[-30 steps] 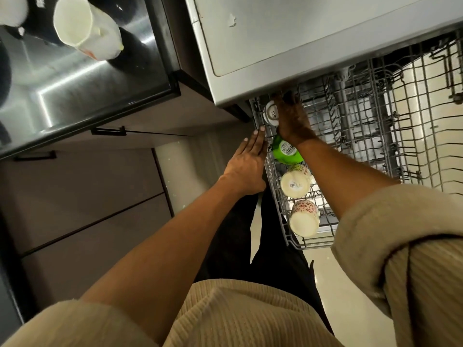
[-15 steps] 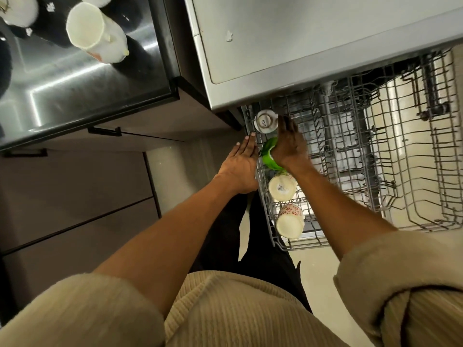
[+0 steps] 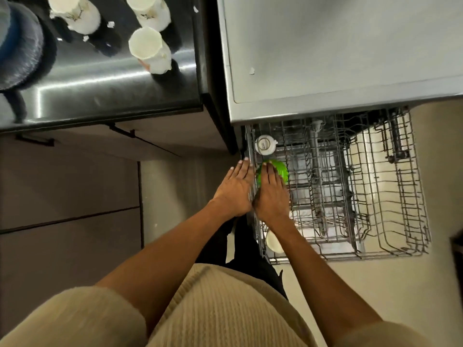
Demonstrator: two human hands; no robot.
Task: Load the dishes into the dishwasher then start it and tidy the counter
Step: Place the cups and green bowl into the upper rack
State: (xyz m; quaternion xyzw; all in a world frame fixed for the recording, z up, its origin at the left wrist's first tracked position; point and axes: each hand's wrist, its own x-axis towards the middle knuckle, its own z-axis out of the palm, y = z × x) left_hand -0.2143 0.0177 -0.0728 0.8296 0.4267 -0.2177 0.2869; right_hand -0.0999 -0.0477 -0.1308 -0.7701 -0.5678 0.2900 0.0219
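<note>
Beige ribbed sleeves [image 3: 75, 319] frame the near view, both bare forearms reaching forward to the pulled-out wire rack [image 3: 390, 221]. Half a second ago the right hand curled around the green cup; now it lies flat over it, and the left hand has slid up beside it. A white cup [image 3: 273, 242] near the rack's front left corner is partly hidden by the right forearm. The left hand [image 3: 235, 189] rests along the rack's left rim, fingers straight and relaxed, gripping nothing. The right hand [image 3: 271, 194] touches it side by side, straight fingers pressing on the green cup [image 3: 278, 170] in the left row. Beyond, a white cup [image 3: 265, 145] sits upside down at the back corner. Most of the rack rightward is bare wire. Farthest, white mugs [image 3: 147, 50] stand on the dark counter [image 3: 105, 88].
</note>
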